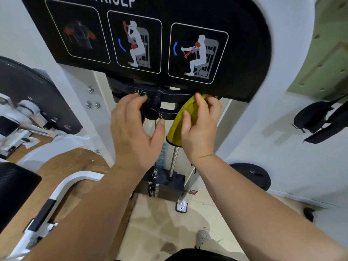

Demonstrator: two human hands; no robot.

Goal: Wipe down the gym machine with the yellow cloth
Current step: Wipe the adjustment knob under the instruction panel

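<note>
Two bare hands work close together just under the black instruction placard (150, 40) of the gym machine (244, 129). Inside the machine's white upright, toward 6 o'clock from the hands, the dark weight stack (163, 185) sits with a steel guide rod (174, 161) rising out of its top. A black bag (316, 117) hangs on the wall at 3 o'clock; what it holds cannot be seen.

The yellow cloth (180, 121) is bunched in the right hand (201, 129). The thumb lies across its front and the curled fingers close on its upper part, pinching it. Its top fold pushes up against the placard's lower edge at 12 o'clock from the hand. Its dark-trimmed hem hangs loose at 7 o'clock from that hand, in front of the guide rod.

The left hand (135, 132) sits at 9 o'clock from the cloth, cupped around the black knob (152, 110). Its fingers curve over the knob's left side and its thumb is spread beneath. Whether they actually grip the knob is hard to tell from this angle.

A narrow gap separates the left thumb from the cloth. Open space lies below both wrists down to the pale floor, where a grey shoe (202, 239) shows at 6 o'clock.
</note>
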